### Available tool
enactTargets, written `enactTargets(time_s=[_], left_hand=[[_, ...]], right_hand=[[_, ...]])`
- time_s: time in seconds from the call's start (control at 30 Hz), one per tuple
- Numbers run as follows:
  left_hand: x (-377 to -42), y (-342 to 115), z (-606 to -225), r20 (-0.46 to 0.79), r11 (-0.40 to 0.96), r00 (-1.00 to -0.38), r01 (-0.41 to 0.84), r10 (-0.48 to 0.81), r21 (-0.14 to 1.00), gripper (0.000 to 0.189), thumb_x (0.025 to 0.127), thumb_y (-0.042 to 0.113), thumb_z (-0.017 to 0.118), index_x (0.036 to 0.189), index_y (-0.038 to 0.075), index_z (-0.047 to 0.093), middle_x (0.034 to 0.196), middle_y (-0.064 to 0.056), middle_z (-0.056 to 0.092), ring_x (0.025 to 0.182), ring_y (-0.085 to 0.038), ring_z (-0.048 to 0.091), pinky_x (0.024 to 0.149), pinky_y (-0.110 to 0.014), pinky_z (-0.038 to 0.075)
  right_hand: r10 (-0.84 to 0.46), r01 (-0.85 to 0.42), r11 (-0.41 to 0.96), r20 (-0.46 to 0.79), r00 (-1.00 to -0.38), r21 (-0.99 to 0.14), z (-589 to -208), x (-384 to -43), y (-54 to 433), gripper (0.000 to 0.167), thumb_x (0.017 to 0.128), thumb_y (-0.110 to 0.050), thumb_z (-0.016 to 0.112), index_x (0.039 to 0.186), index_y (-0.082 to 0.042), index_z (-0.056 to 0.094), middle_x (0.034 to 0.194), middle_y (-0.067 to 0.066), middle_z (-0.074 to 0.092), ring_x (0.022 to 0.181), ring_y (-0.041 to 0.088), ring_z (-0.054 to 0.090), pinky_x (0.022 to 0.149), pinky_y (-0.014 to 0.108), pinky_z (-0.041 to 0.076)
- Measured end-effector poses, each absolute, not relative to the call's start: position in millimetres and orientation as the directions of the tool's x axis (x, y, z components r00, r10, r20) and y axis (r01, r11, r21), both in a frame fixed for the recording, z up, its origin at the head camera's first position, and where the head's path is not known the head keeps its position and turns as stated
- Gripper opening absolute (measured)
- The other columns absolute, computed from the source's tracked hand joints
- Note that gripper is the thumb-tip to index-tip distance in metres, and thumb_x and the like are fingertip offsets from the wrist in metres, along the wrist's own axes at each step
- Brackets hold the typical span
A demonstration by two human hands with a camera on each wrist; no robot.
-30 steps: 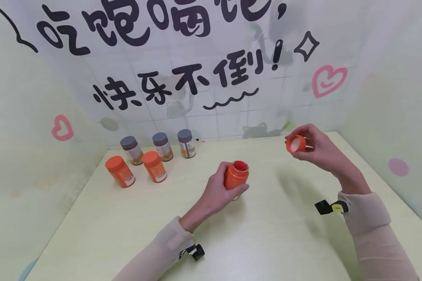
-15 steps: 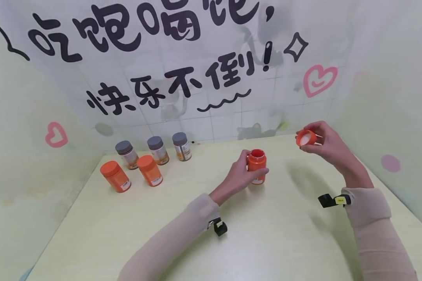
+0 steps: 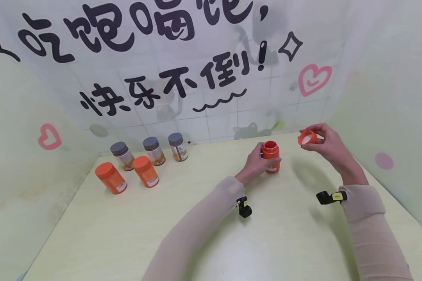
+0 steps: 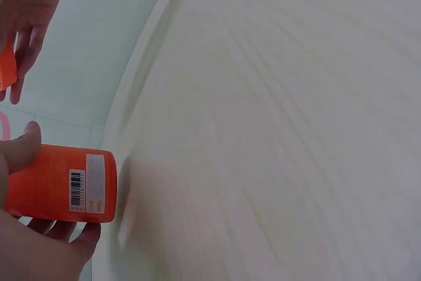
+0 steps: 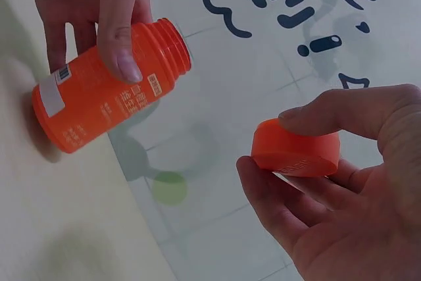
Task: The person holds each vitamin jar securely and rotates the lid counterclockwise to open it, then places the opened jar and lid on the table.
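My left hand (image 3: 255, 163) grips an orange bottle (image 3: 271, 153) round its body, thumb across the side. The bottle is upright with its threaded mouth uncovered. Its base is close to the table; I cannot tell if they touch. To its right, my right hand (image 3: 331, 147) pinches an orange screw cap (image 3: 307, 138) between thumb and fingers, its pale inside showing in the head view. A gap separates cap (image 5: 296, 149) and bottle (image 5: 108, 87) in the right wrist view. The left wrist view shows the bottle's barcode label (image 4: 85, 183).
Two capped orange bottles (image 3: 111, 178) (image 3: 145, 171) stand at the table's left. Behind them is a row of grey-capped bottles (image 3: 122, 156) (image 3: 154, 151) (image 3: 178, 147). A printed wall (image 3: 225, 125) closes the back, with side walls left and right. The pale table (image 3: 126, 234) extends toward me.
My left hand has carried the open bottle right and toward the back wall, closer to the cap. My right hand stays nearly in place, still holding the cap. The head view has shifted slightly.
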State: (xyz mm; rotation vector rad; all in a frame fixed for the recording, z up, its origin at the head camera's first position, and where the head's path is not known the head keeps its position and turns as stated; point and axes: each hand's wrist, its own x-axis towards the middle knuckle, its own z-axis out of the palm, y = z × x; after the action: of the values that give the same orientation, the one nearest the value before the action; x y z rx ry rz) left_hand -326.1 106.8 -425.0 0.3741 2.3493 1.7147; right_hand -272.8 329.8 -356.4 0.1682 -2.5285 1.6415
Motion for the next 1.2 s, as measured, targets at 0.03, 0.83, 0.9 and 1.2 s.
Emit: enactTargets(time_s=[0.03, 0.83, 0.9, 1.2], left_hand=[[-327, 111, -425, -0.016, 0.298, -0.948, 0.085, 0.319, 0.951, 0.061, 0.085, 0.026, 0.078, 0.137, 0.022, 0.046, 0.133, 0.003, 0.058, 0.123, -0.018, 0.055, 0.102, -0.038, 0.051], [-321, 133, -424, -0.079, 0.422, -0.969, 0.027, 0.232, 0.906, 0.076, 0.078, 0.037, 0.083, 0.138, 0.019, 0.041, 0.132, 0.001, 0.056, 0.120, -0.017, 0.054, 0.096, -0.034, 0.054], [-316, 128, -421, -0.103, 0.416, -0.970, -0.002, 0.220, 0.909, 0.079, 0.078, 0.042, 0.082, 0.141, 0.018, 0.039, 0.135, -0.001, 0.055, 0.120, -0.019, 0.054, 0.095, -0.036, 0.054], [-279, 83, -400, -0.119, 0.281, -0.969, -0.055, 0.216, 0.958, 0.062, 0.086, 0.048, 0.072, 0.136, 0.020, 0.047, 0.136, -0.002, 0.056, 0.121, -0.019, 0.055, 0.098, -0.040, 0.051]], right_hand=[[-0.022, -0.159, 0.401, 0.164, -0.986, -0.902, -357, -274, 330, 0.057, 0.093, -0.013, 0.069, 0.138, -0.003, 0.036, 0.135, 0.002, 0.049, 0.092, -0.005, 0.065, 0.079, 0.012, 0.053], [0.109, -0.095, 0.493, 0.170, -0.979, -0.865, -359, -280, 333, 0.062, 0.094, -0.029, 0.067, 0.147, -0.008, 0.043, 0.127, -0.002, 0.051, 0.105, 0.003, 0.050, 0.079, 0.010, 0.048], [0.108, -0.099, 0.503, 0.176, -0.978, -0.858, -360, -280, 334, 0.061, 0.094, -0.027, 0.067, 0.147, -0.007, 0.044, 0.129, 0.002, 0.051, 0.104, 0.003, 0.050, 0.079, 0.009, 0.048], [0.120, -0.038, 0.551, 0.124, -0.985, -0.834, -376, -281, 338, 0.059, 0.094, -0.022, 0.066, 0.145, -0.003, 0.044, 0.136, 0.015, 0.048, 0.099, 0.004, 0.052, 0.073, 0.010, 0.047]])
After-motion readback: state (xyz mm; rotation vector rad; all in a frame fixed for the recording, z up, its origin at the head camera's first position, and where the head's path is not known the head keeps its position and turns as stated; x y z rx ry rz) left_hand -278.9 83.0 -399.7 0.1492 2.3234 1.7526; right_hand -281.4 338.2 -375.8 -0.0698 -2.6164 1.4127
